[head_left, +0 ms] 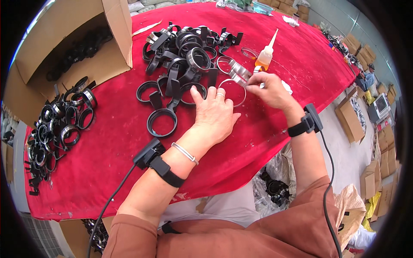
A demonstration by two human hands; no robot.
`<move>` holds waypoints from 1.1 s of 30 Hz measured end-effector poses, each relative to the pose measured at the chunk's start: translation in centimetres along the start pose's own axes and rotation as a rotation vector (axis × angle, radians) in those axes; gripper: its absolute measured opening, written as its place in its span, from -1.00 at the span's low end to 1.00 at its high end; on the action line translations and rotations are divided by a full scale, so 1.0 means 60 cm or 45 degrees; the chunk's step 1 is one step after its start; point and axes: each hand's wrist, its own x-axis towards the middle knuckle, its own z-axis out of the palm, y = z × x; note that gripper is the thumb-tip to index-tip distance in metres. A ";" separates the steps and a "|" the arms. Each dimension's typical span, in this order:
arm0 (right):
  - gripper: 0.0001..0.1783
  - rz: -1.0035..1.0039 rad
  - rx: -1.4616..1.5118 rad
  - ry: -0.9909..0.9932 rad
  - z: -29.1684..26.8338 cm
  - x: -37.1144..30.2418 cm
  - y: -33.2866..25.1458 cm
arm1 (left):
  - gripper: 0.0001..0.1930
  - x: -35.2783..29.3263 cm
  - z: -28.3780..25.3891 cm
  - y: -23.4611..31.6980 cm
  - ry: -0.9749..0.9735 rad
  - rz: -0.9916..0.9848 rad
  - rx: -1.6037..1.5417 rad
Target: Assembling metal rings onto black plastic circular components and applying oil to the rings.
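My left hand (213, 112) lies palm down on the red cloth with its fingers spread, holding nothing I can see. Its outer fingertips reach the edge of a black ring holder (188, 95) with a stem. Beside it, my right hand (274, 91) pinches a cluster of thin silver metal bands (239, 73), slightly blurred. A larger thin metal hoop (243, 99) lies on the cloth between the hands. Another black ring holder (162, 123) rests left of my left hand. Behind my hands is a heap of black ring holders (189, 45), some with silver bands round them.
A dropper bottle (265, 55) of orange liquid stands beyond my right hand. At the left, an open cardboard box (101, 73) holds dark parts, and more banded rings (53, 124) are piled near the table edge. Cables run from straps on both wrists. Cartons (349, 118) stand at the right.
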 end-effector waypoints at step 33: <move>-0.67 -0.528 -1.833 0.142 -0.024 0.127 0.110 | -0.77 -0.002 0.004 0.016 0.446 0.098 -0.439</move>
